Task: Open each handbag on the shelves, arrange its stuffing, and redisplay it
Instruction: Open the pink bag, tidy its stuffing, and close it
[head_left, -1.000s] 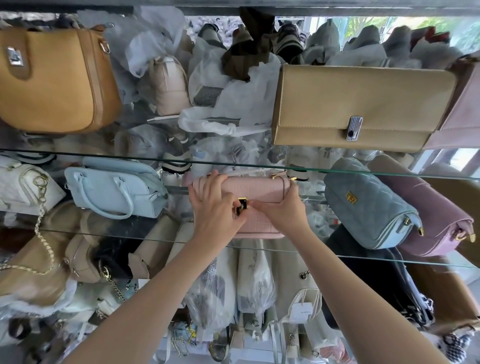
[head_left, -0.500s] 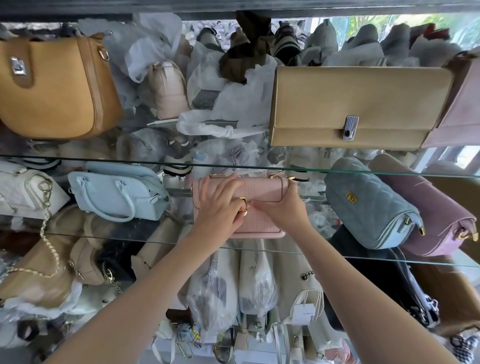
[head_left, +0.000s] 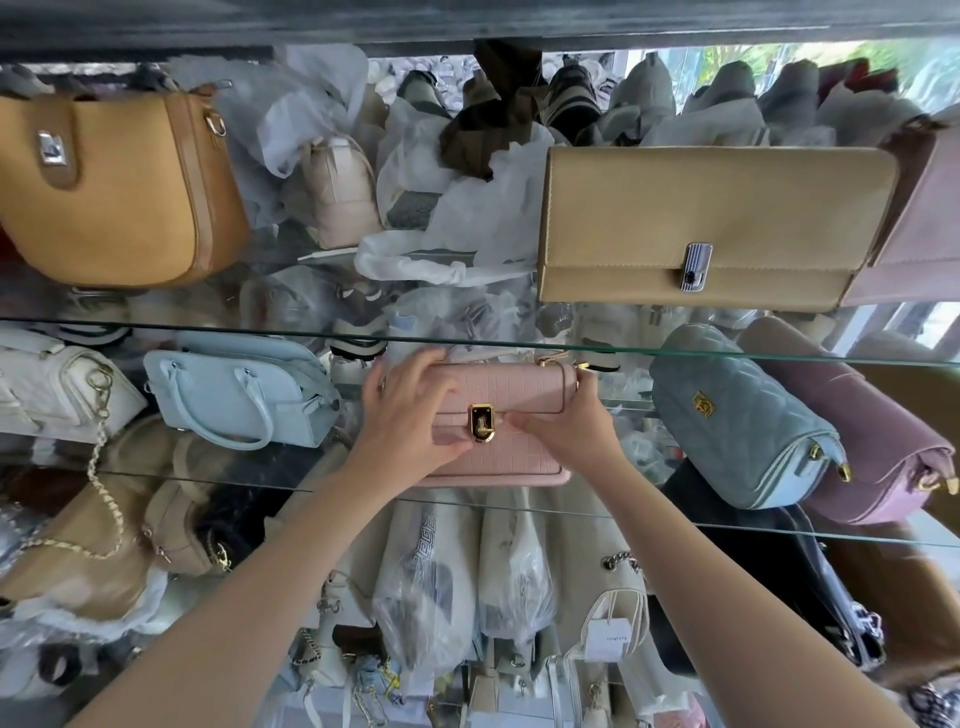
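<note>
We grip pink embossed rectangular handbag (head_left: 511, 395) | left hand (head_left: 410, 410), right hand (head_left: 569, 434) clasping its ends | front edge of glass shelf (head_left: 727, 526)

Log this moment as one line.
pink handbag: flap down | gold clasp: visible | left hand: grips bag | right hand: grips bag

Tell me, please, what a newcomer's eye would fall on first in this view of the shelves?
At the centre, the left hand and right hand grip a pink handbag with a gold clasp, on a glass shelf. Above it to the right sits a long tan clutch, at upper left a mustard bag, and a blue quilted bag lies to the pink one's right.
</note>
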